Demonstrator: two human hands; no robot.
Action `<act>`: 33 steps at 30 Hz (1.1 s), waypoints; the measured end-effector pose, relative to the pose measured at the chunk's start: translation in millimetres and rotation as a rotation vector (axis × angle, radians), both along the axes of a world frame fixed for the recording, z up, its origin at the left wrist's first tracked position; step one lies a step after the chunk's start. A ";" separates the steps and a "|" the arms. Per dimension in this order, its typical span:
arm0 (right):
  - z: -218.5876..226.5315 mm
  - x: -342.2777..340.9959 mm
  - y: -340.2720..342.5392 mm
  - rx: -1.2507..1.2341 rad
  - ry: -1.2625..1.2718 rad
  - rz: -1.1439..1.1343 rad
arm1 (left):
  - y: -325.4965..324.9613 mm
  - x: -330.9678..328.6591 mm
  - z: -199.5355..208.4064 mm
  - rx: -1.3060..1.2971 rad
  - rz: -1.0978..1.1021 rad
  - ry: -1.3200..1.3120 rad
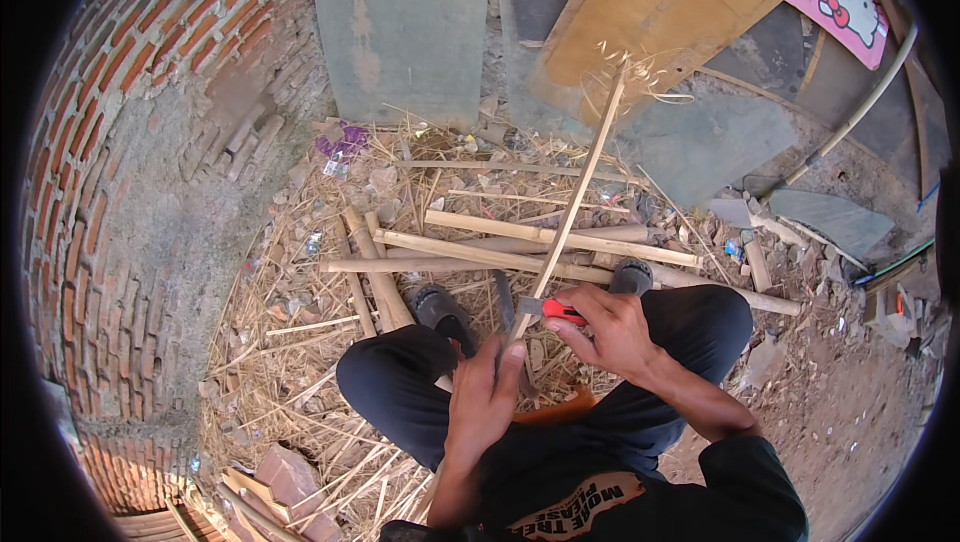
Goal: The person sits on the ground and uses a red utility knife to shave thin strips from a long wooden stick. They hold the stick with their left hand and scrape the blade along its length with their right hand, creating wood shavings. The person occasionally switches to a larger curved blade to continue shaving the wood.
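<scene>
My left hand (485, 397) is closed around the near end of a long, narrow bamboo strip (578, 200). The strip slants away from me to the upper right, and thin curled shavings (640, 77) cling around its far tip. In my right hand (605, 332) is a red-handled utility knife (563, 312), its wide flat blade lying against the strip just beyond my left fingers. Between my shoes, partly under the strip, lies a dark, long, blade-like piece (503, 297); its full shape is hidden.
Several split bamboo poles (470, 260) lie across the ground beyond my feet, among straw-like shavings and rubble. A brick wall (110, 192) rises on the left. Grey panels (405, 32) and a tan board (680, 2) lean at the back. A pale pipe (850, 120) curves at right.
</scene>
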State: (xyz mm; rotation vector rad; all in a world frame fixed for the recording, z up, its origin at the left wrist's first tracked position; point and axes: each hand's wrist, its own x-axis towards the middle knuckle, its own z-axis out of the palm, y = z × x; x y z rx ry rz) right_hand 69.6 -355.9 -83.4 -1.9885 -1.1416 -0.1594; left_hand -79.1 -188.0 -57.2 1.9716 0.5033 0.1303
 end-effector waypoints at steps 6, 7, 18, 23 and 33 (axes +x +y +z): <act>-0.7 -8.6 3.8 -0.004 -0.042 0.000 | -5.3 4.8 8.9 0.050 0.005 0.008; 0.0 -8.9 3.7 -0.011 -0.044 -0.002 | -7.0 5.7 10.1 0.059 0.011 0.004; 7.7 4.2 0.3 -0.025 -0.082 -0.063 | -11.7 -0.3 7.7 0.155 0.026 0.017; 19.2 15.9 -2.2 -0.054 -0.078 -0.014 | -11.0 -5.8 4.9 0.163 0.034 0.005; 44.7 63.3 -11.1 -0.015 0.029 -0.087 | -14.2 -23.1 12.4 0.173 0.015 0.028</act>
